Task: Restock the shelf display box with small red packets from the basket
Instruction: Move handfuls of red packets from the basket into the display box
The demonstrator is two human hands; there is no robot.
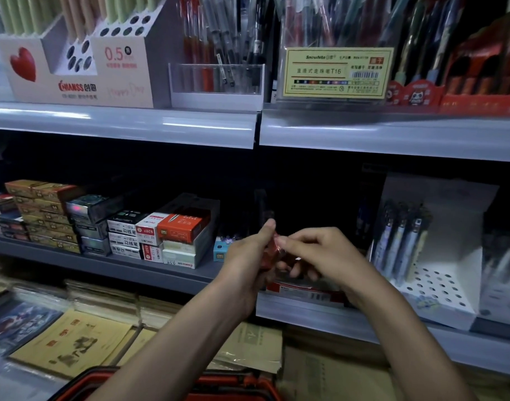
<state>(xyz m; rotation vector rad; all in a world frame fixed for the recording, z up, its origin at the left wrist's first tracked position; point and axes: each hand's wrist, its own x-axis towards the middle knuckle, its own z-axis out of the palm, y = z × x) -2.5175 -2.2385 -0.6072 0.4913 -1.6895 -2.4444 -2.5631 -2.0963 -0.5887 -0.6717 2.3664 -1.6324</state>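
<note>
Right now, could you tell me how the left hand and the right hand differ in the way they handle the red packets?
The left hand wraps round the red packets, thumb raised; the right hand only pinches their top edge with its fingertips. The left hand carries the bundle; the right hand seems to peel one off. Both meet in front of the middle shelf.
</note>
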